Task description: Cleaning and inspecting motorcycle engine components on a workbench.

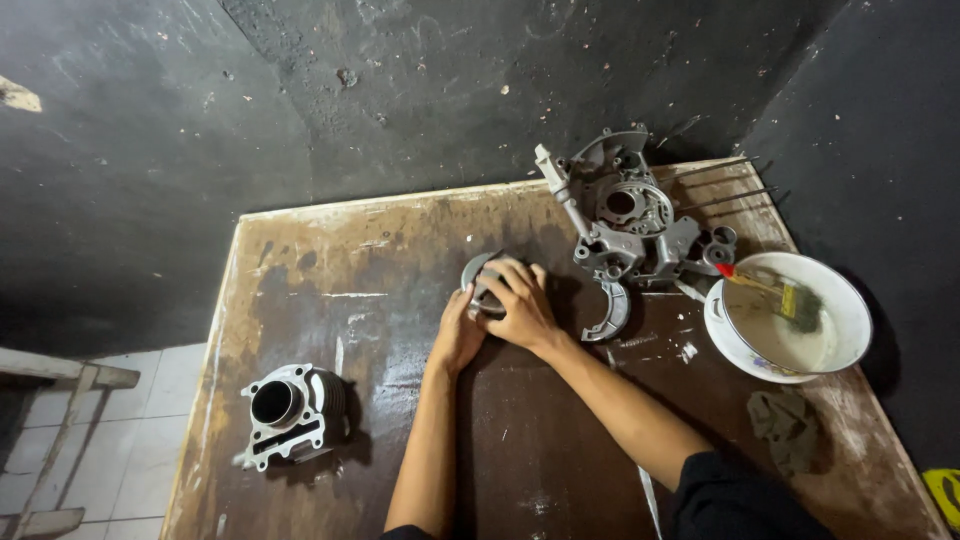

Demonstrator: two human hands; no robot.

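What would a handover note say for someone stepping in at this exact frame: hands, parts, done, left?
Left hand: cupped against the round grey metal part from the near side.
Right hand: laid over the top of it, fingers curled around.
The part sits mid-table, mostly hidden by the hands.
Finned cylinder block: near left, untouched.
Engine casing: far edge, curved shoe before it.
White bowl: right, cloudy liquid and a brush inside; rag nearer.
Done: cannot tell.
Left: cannot tell; both hands are on the part.

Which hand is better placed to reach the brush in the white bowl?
Right. The right hand lies nearer the white round bowl holding the red-handled brush; the left hand sits farther away, both on the small grey metal part.
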